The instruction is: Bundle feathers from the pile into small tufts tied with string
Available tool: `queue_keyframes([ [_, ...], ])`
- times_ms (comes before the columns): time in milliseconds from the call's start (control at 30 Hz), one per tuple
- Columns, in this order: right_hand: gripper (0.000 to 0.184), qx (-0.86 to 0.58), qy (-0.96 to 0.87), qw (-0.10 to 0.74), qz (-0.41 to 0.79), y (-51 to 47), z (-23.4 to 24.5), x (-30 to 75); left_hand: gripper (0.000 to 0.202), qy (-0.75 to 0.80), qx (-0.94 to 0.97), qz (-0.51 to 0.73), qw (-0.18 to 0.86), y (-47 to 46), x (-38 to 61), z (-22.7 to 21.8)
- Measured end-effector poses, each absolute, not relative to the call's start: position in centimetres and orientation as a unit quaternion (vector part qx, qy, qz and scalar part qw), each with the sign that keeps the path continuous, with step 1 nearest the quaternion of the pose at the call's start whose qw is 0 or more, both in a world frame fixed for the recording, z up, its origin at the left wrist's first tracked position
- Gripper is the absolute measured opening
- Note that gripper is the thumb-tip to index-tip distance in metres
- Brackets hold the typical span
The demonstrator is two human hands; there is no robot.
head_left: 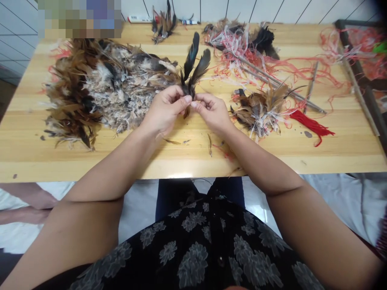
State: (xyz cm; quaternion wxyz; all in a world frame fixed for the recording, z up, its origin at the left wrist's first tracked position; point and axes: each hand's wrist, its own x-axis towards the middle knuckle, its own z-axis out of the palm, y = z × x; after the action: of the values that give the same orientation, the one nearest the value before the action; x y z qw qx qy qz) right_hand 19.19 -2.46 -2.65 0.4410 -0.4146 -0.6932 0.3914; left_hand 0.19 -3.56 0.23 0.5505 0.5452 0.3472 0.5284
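Between my two hands, over the middle of the wooden table, a small bunch of dark feathers [193,64] stands with its tips pointing away from me. My left hand [169,106] pinches the base of the bunch between thumb and fingers. From the other side, my right hand [213,108] is closed at the same base, thumb and fingertips together; its fingers partly hide what they grip. A big heap of brown and pale feathers [121,88] lies just left of my left hand. Right of my right hand rests a smaller pile of tied brown feathers [263,108].
A red thread tassel [313,125] lies beyond the small pile. Pink and white plastic strands [229,44] tangle around thin sticks [281,84] at the back. A dark frame [359,76] stands at the right edge. Markers [140,19] and another feather bunch [163,24] lie near the wall.
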Motion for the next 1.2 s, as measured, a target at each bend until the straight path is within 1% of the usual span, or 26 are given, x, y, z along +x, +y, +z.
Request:
queue_keyframes([
  [167, 0.055, -0.387, -0.668, 0.455, 0.443, -3.0, -1.5, 19.4, 0.051, 0.328, 0.565, 0.523, 0.547, -3.1, 0.1, -0.3],
  [333, 0.055, -0.427, -0.672, 0.419, 0.437, -3.5, -0.2, 19.3, 0.055, 0.326, 0.573, 0.512, 0.550, -3.2, 0.2, -0.1],
  [433, 0.058, -0.414, -0.681, 0.409, 0.445, -3.6, -0.3, 19.1, 0.059, 0.328, 0.577, 0.514, 0.544, -3.2, 0.2, -0.2],
  [533, 0.062, -0.377, -0.686, 0.420, 0.460, -3.4, -1.0, 19.0, 0.057, 0.336, 0.589, 0.513, 0.527, -3.1, -0.1, -0.3],
  [667, 0.059, -0.383, -0.684, 0.439, 0.438, -3.1, -1.2, 19.4, 0.043, 0.368, 0.620, 0.506, 0.474, -2.7, -1.3, 0.7],
  [767, 0.055, -0.431, -0.670, 0.438, 0.416, -3.3, -0.5, 19.9, 0.029, 0.416, 0.652, 0.513, 0.372, -2.3, -2.7, 1.9],
  [867, 0.052, -0.464, -0.654, 0.438, 0.406, -3.5, 0.1, 20.1, 0.015, 0.452, 0.701, 0.474, 0.283, -1.8, -3.4, 2.1],
  [933, 0.052, -0.469, -0.649, 0.444, 0.403, -3.6, 0.0, 20.1, 0.012, 0.451, 0.728, 0.441, 0.269, -1.6, -3.1, 1.5],
  [1033, 0.053, -0.466, -0.651, 0.449, 0.395, -3.6, -0.4, 20.0, 0.015, 0.454, 0.747, 0.394, 0.283, -1.2, -1.7, 0.4],
  [1100, 0.053, -0.470, -0.658, 0.448, 0.382, -3.4, -0.7, 20.0, 0.024, 0.468, 0.748, 0.372, 0.289, -1.1, -1.0, 0.1],
  [1167, 0.051, -0.478, -0.663, 0.448, 0.361, -3.2, -0.7, 20.1, 0.029, 0.468, 0.742, 0.376, 0.298, -1.1, -0.7, 0.3],
  [1200, 0.050, -0.482, -0.665, 0.449, 0.351, -3.1, -0.7, 20.2, 0.029, 0.460, 0.738, 0.390, 0.304, -1.2, -0.7, 0.6],
])
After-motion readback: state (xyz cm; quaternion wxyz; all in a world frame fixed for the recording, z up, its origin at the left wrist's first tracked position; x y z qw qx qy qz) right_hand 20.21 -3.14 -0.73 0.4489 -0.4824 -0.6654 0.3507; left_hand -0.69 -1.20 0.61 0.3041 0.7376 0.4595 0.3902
